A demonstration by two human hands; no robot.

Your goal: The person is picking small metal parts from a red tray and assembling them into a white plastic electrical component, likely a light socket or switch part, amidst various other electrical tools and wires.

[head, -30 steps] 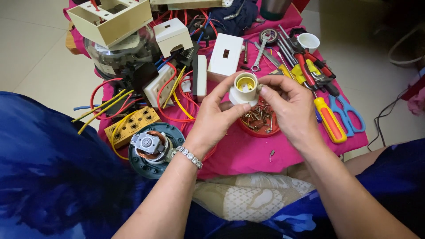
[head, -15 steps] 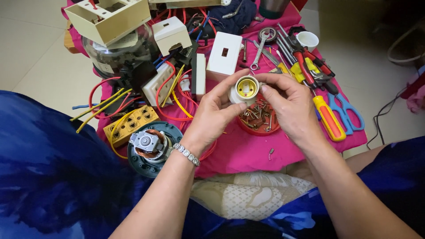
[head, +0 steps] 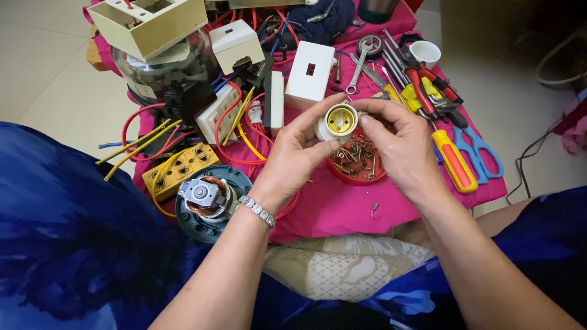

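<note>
Above the red dish of screws (head: 361, 164), I hold the white lamp socket (head: 336, 122) pinched between my left hand (head: 293, 160) and right hand (head: 403, 153), both grips closed on it, with the orange screwdriver (head: 454, 160) at three o'clock.

It looked like a home turned repair corner: a low desk (head: 342, 211) under pink cloth on pale floor tiles (head: 36, 79), crowded with switch plates (head: 310, 74), loose wires (head: 153, 137), pliers (head: 422, 82) and screwdrivers (head: 452, 160)

lamp holder (head: 338, 121): 1 | scissors (head: 480, 156): 1 | wrench (head: 362, 61): 1 | white cup (head: 424, 52): 1
</note>
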